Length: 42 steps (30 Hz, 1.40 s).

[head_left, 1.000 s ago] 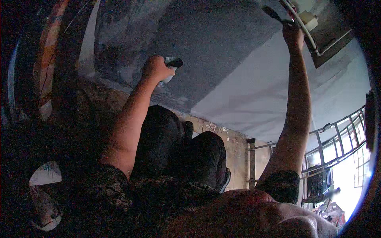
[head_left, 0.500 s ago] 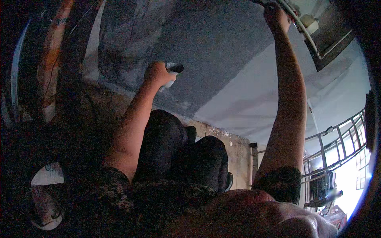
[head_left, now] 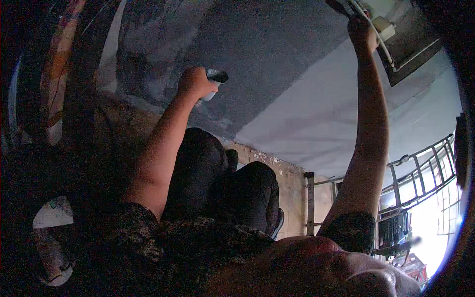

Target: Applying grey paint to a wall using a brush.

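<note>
Left of the pipe [head_left: 380,39], your way along the wall [head_left: 287,54] runs open until the cup [head_left: 210,95] in your left hand [head_left: 194,83]. The pipe crowds your right hand [head_left: 363,34]; a box [head_left: 387,30] blocks its right side, a metal frame [head_left: 395,184] lies well below.

Pale cup [head_left: 210,95], dark-mouthed, is leaning within the left hand [head_left: 194,82]. Dark tool [head_left: 339,6] is jutting leftward from the right hand [head_left: 361,32], details blurring. Wall [head_left: 257,54] is showing dark grey beside paler grey.
</note>
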Tool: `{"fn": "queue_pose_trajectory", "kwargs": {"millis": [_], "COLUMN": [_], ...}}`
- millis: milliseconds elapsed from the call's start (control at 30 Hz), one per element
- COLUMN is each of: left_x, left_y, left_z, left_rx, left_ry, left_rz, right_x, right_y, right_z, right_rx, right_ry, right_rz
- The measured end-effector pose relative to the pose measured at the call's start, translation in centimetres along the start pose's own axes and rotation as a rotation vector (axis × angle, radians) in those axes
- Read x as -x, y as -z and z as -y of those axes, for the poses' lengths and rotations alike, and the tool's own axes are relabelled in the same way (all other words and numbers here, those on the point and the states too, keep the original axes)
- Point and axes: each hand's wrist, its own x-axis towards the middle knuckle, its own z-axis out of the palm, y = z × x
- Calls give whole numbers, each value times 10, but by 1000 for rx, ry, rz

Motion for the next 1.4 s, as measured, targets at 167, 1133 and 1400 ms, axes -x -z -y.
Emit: {"fn": "queue_pose_trajectory", "kwargs": {"millis": [167,1133,1400], "left_x": [17,8,18], "left_y": [16,8,14], "left_z": [55,49,75], "left_rx": [-99,-41,-55], "left_ry": [117,77,147], "left_rz": [-53,0,-54], "right_x": [-103,-42,11], "right_y": [8,-12,5], "right_z": [193,131,132], "right_rx": [-258,63,-58], "right_ry": [-723,-436,-807], "right_rz": [272,321,611]}}
